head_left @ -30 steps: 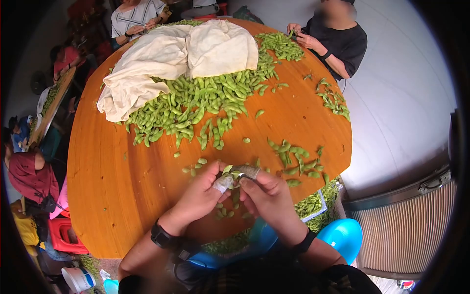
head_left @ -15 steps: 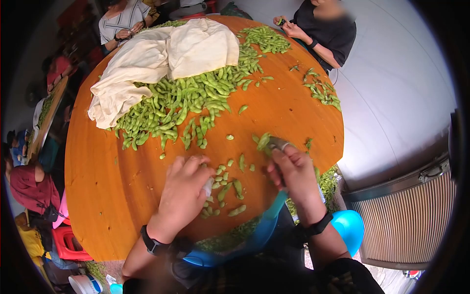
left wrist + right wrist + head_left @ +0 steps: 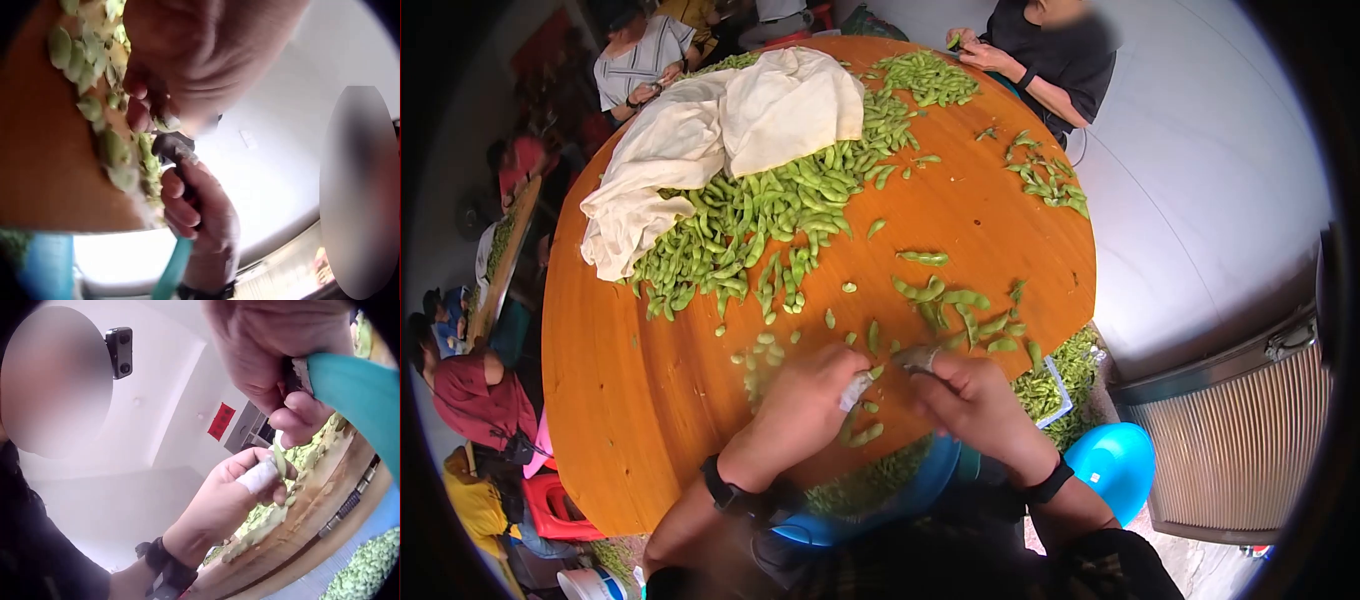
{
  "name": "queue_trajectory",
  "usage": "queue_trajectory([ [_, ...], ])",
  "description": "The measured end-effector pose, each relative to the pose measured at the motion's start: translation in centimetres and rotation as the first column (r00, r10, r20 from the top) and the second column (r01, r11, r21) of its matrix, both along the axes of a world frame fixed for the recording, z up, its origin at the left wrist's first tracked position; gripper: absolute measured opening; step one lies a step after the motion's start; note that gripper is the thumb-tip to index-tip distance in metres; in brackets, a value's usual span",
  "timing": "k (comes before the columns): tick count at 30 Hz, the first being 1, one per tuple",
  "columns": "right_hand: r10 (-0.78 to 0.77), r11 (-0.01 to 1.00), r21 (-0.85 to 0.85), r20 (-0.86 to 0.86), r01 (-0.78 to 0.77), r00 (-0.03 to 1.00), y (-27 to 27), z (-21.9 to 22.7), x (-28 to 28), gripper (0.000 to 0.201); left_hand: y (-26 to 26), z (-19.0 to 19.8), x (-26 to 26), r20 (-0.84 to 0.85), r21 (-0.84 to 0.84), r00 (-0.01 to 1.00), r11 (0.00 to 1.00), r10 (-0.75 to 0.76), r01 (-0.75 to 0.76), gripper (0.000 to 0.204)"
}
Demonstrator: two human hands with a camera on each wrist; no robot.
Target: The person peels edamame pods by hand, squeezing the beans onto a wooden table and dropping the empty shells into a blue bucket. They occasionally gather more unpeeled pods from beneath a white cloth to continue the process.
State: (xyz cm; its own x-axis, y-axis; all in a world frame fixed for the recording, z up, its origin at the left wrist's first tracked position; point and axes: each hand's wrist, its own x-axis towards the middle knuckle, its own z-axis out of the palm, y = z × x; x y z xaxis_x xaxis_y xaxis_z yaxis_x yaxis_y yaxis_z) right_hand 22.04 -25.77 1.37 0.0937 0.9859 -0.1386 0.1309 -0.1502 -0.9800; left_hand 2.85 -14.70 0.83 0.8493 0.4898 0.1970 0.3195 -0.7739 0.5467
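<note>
In the head view my left hand (image 3: 805, 400) is over the near table, its thumb wrapped in white tape (image 3: 855, 390). It pinches a green soybean pod (image 3: 280, 461) between thumb and fingers, plain in the right wrist view. My right hand (image 3: 980, 400) is just to the right, a gap between the hands; its index finger wears a dark grey cover (image 3: 917, 358). The curled right fingers hold a teal strip-like handle (image 3: 172, 269), its working end hidden in the hand. Loose beans (image 3: 765, 350) and a few pods (image 3: 865, 435) lie around the left hand.
A big pod heap (image 3: 750, 235) under cream cloth (image 3: 790, 110) covers the far table (image 3: 620, 400). Pods (image 3: 965, 310) lie at right. A blue basin (image 3: 945, 470) of beans sits below the near edge. Beside the table are a crate (image 3: 1055, 390) and another basin (image 3: 1110, 465). Other people sit around.
The hands were together, then parted, the right reaching over the right-hand pods and the left over the loose beans. They are now close together again, the left pinching a pod.
</note>
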Motion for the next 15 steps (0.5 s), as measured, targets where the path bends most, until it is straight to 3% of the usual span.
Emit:
queue_trajectory([
  [1,0.011,1.000,0.006,-0.035,-0.011,0.999,0.1,0.1,-0.1,0.018,-0.2,-0.3,-0.1,0.056,-0.270,0.993,0.959,0.104,-0.085,0.018],
  [2,0.004,1.000,0.007,-0.038,-0.004,0.999,0.1,0.4,-0.3,0.018,-0.4,-0.5,-0.1,0.054,-0.269,0.994,0.960,0.097,-0.079,0.018],
  [3,0.013,0.997,-0.078,-0.118,-0.022,0.993,0.2,0.8,-0.5,0.016,-0.5,-0.7,-0.1,0.165,-0.584,0.968,0.810,0.190,-0.060,0.017],
  [4,0.016,0.986,-0.160,-0.197,-0.048,0.980,0.3,1.0,-0.7,0.015,-0.6,-0.9,0.0,0.231,-0.824,0.921,0.567,0.314,0.013,0.017],
  [9,0.040,0.991,-0.116,-0.252,-0.071,0.967,0.7,-0.5,-1.7,0.016,-0.9,-1.2,0.1,0.301,-0.789,0.890,0.613,0.341,0.032,0.025],
  [11,0.023,0.993,-0.109,-0.248,-0.051,0.968,0.8,-0.8,-2.0,0.016,-1.1,-1.1,-0.3,0.181,-0.668,0.946,0.739,0.268,-0.081,0.030],
  [12,0.012,0.991,-0.124,-0.246,-0.043,0.969,0.8,-0.8,-2.1,0.015,-1.2,-1.3,-0.4,0.180,-0.671,0.947,0.737,0.267,-0.081,0.030],
  [13,-0.001,0.990,-0.137,-0.243,-0.033,0.970,0.8,-0.9,-2.2,0.015,-1.1,-1.7,-0.4,0.217,-0.447,0.955,0.890,0.202,-0.086,0.032],
  [14,-0.005,0.990,-0.139,-0.241,-0.029,0.971,0.9,-0.9,-2.3,0.015,-1.1,-1.9,-0.4,0.237,-0.190,0.963,0.978,0.128,-0.083,0.033],
  [15,-0.014,0.993,-0.119,-0.245,-0.016,0.969,0.9,-0.9,-2.3,0.014,-1.2,-1.5,-0.2,0.210,-0.127,0.972,0.989,0.107,-0.081,0.040],
])
